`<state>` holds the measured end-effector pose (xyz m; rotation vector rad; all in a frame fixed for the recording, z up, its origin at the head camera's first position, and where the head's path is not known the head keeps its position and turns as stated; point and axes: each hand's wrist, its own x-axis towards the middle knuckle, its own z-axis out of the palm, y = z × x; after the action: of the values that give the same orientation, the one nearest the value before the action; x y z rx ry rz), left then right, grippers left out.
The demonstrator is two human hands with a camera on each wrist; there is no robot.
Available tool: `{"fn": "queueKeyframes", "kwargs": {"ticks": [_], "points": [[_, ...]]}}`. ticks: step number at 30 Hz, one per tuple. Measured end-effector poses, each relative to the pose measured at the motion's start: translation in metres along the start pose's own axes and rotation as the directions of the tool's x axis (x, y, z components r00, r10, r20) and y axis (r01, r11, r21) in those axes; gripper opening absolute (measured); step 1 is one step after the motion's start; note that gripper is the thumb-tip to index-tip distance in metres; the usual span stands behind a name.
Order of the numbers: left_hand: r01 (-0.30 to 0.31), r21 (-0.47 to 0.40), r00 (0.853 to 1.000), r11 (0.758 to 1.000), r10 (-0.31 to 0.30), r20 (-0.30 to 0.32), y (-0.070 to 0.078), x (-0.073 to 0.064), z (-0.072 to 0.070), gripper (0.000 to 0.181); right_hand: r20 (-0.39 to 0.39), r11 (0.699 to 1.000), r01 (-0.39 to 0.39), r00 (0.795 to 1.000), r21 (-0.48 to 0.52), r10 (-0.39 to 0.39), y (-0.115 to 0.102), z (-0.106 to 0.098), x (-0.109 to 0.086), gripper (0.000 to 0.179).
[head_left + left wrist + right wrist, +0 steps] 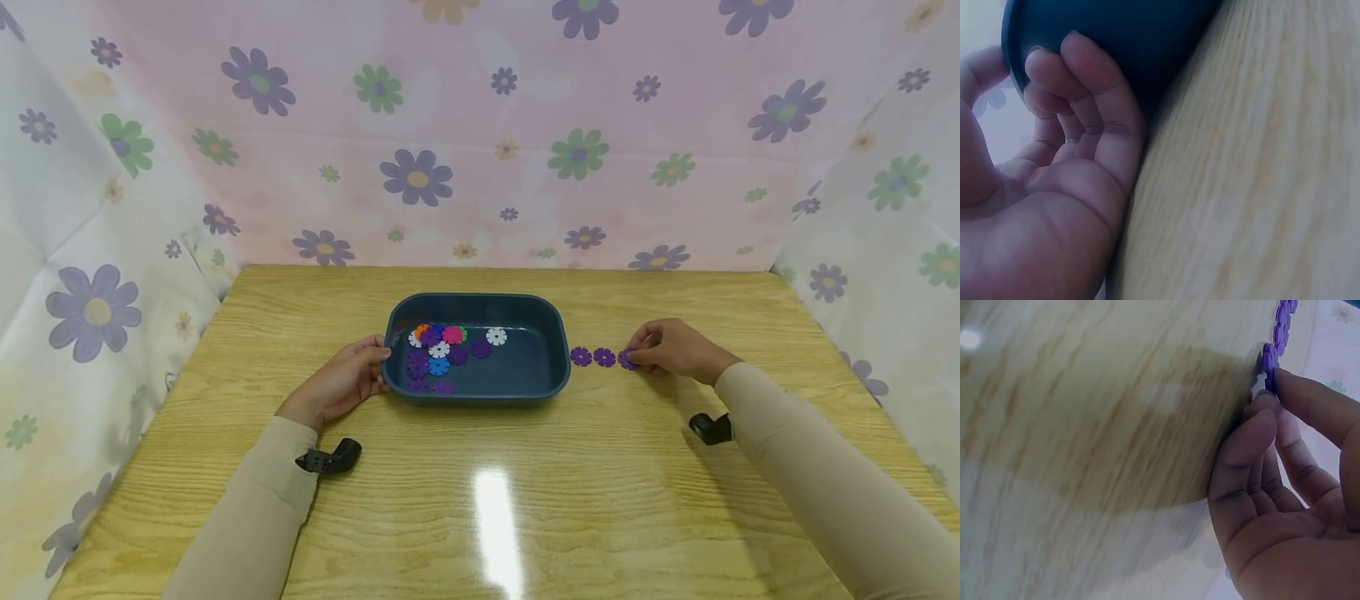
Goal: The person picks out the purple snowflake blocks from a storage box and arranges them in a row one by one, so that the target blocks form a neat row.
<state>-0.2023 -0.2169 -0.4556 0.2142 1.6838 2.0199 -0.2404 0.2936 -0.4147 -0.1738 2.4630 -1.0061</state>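
Observation:
A dark blue plastic tub (517,379) sits mid-table, with colourful notched plastic discs (438,350) gathered mostly in its left part. My left hand (348,379) grips the tub's left rim, thumb on top. In the left wrist view the curled fingers (1100,69) press against the tub's outer wall. To the right of the tub, purple notched discs (603,357) lie in a row on the wood. My right hand (675,352) pinches the purple disc (627,359) at the row's right end, partly hiding it. In the right wrist view, thumb and fingertips meet at that disc (1269,359).
The wooden table (420,500) is bordered by a flower-patterned cloth (487,200) at the back and both sides. Black wrist cameras (333,457) stick out from both sleeves. A bright light reflection falls on the table's front.

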Motion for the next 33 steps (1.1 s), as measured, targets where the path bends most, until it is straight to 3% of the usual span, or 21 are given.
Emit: {"fn": "queueKeyframes", "kwargs": {"ticks": [25, 33], "points": [[-0.006, 0.008, 1.000, 1.000, 0.006, 0.003, 0.004, -0.002, 0.001, 0.014, 0.000, 1.000, -0.013, 1.000, -0.001, 0.013, -0.004, 0.001, 0.001, 0.027], [0.004, 0.004, 1.000, 1.000, -0.004, -0.009, 0.004, -0.002, 0.002, 0.013, -0.040, 0.997, 0.065, 0.997, -0.038, -0.067, -0.021, -0.008, 0.000, 0.029]]}}
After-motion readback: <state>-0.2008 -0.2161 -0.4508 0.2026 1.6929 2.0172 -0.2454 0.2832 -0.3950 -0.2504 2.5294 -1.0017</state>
